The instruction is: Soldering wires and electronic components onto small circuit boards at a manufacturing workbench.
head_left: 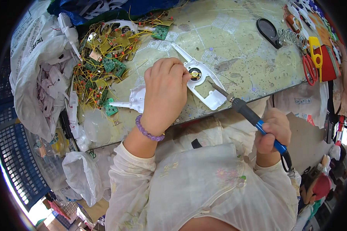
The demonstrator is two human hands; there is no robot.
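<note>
Here I am over the worktable (239, 46), both hands busy! My right hand (279, 125) has its fingers wrapped firmly around the blue and black soldering iron (247, 110), the cord trailing from its back end. The iron slants up and leftward, its metal tip over the right side of a white plastic shell (212, 102) — whether it touches, I can't tell from this angle.

That shell lies on the table in front of me, near the front edge, its narrow arm pointing away and to the left. In it sits a dark round part (195, 74) with a yellowish middle, and right there is my left hand (165, 88), fingers drawn together, tips at its left side. Am I pinching something? The hand hides it, so I can't tell.

Just left of my wrist, with its purple bead bracelet (150, 134), lies a second white piece (137, 101), partly covered by my hand. Beyond it — a heap of green circuit boards (110, 63) tangled in yellow wires, beside a white sack (21, 81) of pale scraps. Over at the far right: a metal spring (293, 37) next to a black oval ring (267, 32), then red-handled scissors (308, 69).
</note>
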